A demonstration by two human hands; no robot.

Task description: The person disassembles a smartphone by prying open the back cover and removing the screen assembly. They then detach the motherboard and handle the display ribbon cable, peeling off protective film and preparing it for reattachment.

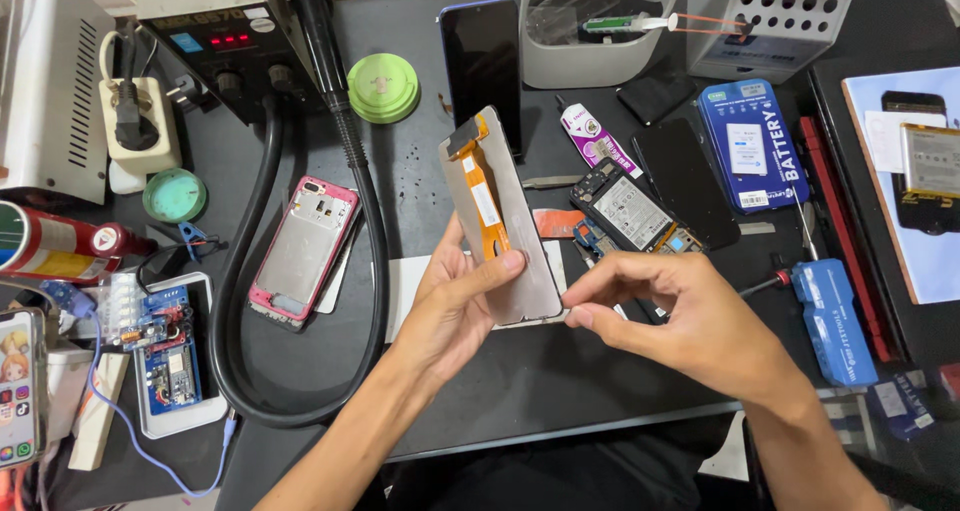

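Observation:
My left hand holds a phone display panel upright over the dark bench, back side facing me, thumb pressed across its lower part. An orange flex ribbon runs down the panel's back from the top. My right hand is at the panel's lower right corner, fingers pinched together against its edge. Just behind lies an opened phone body with its battery showing.
A pink phone frame lies left of centre inside a looping black hose. A blue battery box, blue screwdriver case, glue tube, dark phone, green lids and a small circuit board crowd the bench.

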